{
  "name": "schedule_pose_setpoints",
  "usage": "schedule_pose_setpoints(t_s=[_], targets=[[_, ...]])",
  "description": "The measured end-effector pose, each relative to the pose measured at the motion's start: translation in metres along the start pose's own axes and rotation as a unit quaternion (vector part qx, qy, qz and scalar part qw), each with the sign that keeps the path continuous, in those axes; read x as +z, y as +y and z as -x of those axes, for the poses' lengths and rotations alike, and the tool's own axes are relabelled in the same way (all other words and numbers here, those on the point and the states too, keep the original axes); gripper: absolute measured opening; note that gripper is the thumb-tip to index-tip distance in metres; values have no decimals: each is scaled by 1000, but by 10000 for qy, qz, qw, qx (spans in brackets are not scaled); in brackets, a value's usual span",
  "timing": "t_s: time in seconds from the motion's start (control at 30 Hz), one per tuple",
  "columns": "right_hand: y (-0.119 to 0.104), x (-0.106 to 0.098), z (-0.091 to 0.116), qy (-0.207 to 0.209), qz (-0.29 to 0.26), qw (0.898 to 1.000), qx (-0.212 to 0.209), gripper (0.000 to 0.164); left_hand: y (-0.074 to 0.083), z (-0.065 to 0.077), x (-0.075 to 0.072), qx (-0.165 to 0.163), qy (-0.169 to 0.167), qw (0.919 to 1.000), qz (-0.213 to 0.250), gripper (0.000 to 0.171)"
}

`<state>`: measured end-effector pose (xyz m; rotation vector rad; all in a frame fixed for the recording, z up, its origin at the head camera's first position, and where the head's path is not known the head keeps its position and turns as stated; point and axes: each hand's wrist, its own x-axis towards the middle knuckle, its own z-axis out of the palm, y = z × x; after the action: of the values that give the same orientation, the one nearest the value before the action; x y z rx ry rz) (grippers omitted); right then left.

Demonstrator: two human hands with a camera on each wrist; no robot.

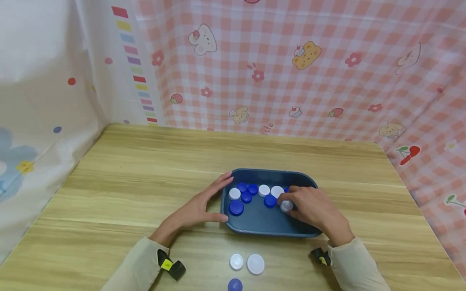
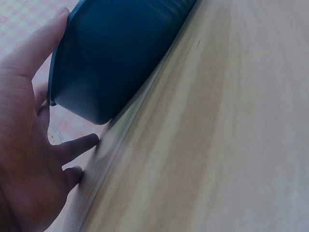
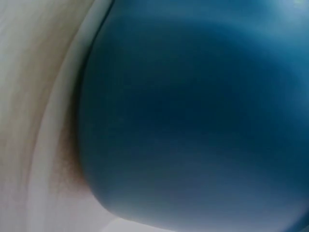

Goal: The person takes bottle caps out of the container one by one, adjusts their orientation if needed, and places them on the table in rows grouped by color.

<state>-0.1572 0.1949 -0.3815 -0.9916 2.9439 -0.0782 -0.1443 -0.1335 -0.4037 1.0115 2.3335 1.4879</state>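
Observation:
A dark blue tray [image 1: 256, 222] on the table holds blue and white bottle caps. My left hand [image 1: 196, 208] spans the tray's left end, straight fingers at the back corner and thumb at the front. In the left wrist view the tray's outer wall [image 2: 111, 58] rises beside that hand. Reaching over the right end, my right hand [image 1: 314, 206] pinches a white bottle cap [image 1: 286, 206] between thumb and forefinger inside the tray. A blue cap [image 1: 270, 201] and a larger white cap [image 1: 277, 191] lie close by its fingertips. Only the tray's wall [image 3: 193, 121] fills most of the right wrist view.
Two white caps [image 1: 255, 264] and a purplish-blue cap [image 1: 234, 284] lie on the wooden table [image 1: 145, 169] in front of the tray. More caps, including a large blue cap [image 1: 236, 207], gather at the tray's left. A checked curtain [image 1: 273, 93] hangs behind the table.

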Motion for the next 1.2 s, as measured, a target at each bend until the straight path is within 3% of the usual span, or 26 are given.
schedule_pose_setpoints(t_s=[0.33,0.6,1.0,1.2], targets=[[0,0,2,-125,-140,9998,61,26,-3,0,2,22,-13,10000,26,89],[-1,0,1,-207,-211,9995,143,25,-39,-1,9,-14,44,9998,-215,93],[-4,-8,3,-97,-239,9996,106,23,-35,-2,8,-9,71,9997,-215,94],[-12,-17,6,4,-250,9997,69,24,-13,-1,2,15,25,9999,-110,91]])
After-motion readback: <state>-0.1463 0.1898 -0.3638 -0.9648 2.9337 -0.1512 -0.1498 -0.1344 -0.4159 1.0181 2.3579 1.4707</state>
